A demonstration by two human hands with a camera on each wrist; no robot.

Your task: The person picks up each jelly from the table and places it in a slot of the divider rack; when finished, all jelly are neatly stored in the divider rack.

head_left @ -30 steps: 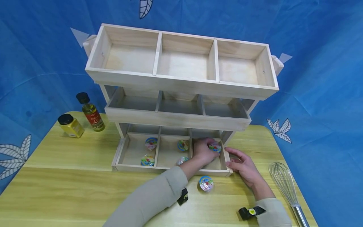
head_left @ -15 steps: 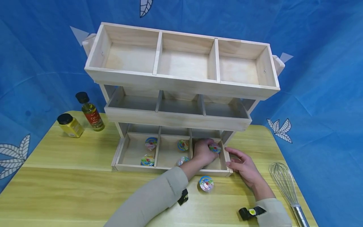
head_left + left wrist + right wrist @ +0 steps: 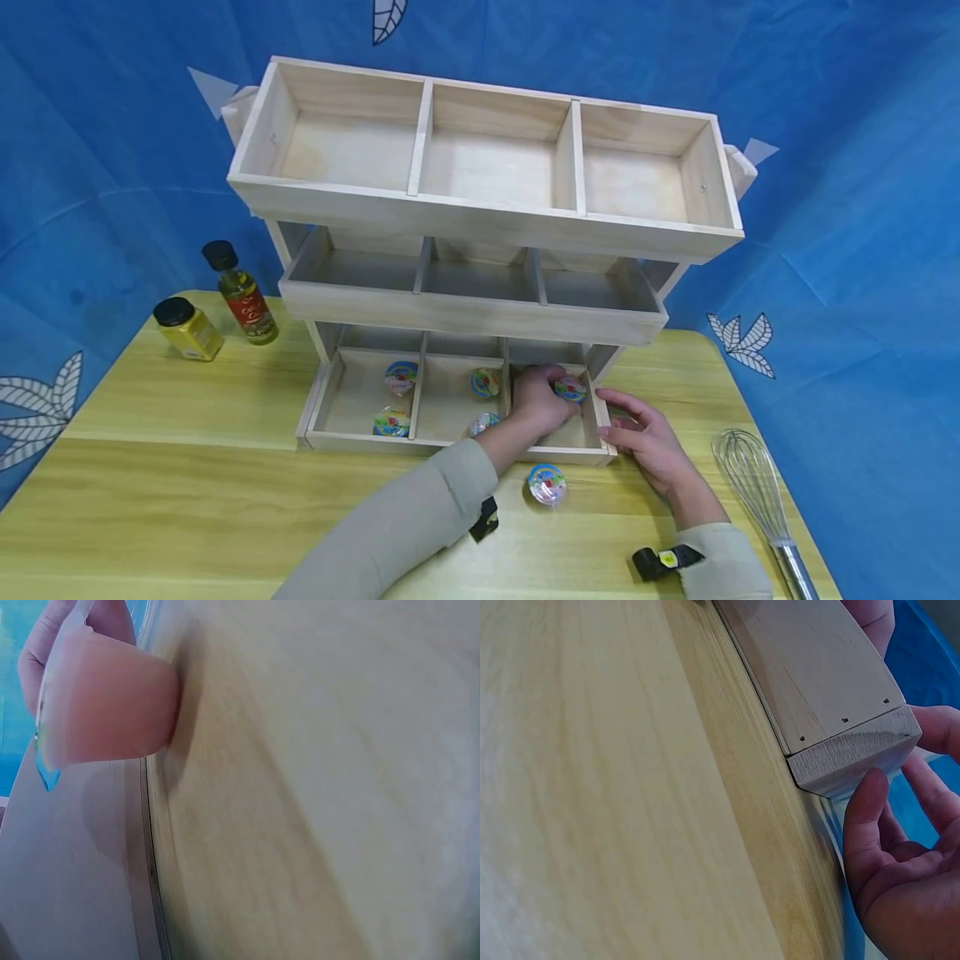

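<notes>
My left hand [image 3: 542, 400] reaches into the right compartment of the bottom wooden drawer [image 3: 352, 444] and grips a jelly cup [image 3: 572, 388], its printed lid facing up. My right hand [image 3: 648, 442] rests its index finger and thumb against the drawer's right side; in the right wrist view the thumb [image 3: 866, 806] meets the corner. Two jelly cups, one of them this cup [image 3: 401, 377], lie in the left compartment. Two more, including this cup [image 3: 485, 382], sit in the middle one. On the table before the drawer stands another cup [image 3: 547, 485], large and pink in the left wrist view.
Above the drawer rise a middle tray [image 3: 472, 312] and a top tray [image 3: 480, 215], each divided into three. A whisk [image 3: 757, 483] lies at the table's right edge. At the left stand an oil bottle [image 3: 247, 304] and a yellow jar [image 3: 191, 332].
Both hands keep nearly the same positions, the left still holding the jelly cup inside the right compartment. Only a slight shift of the head view shows.
</notes>
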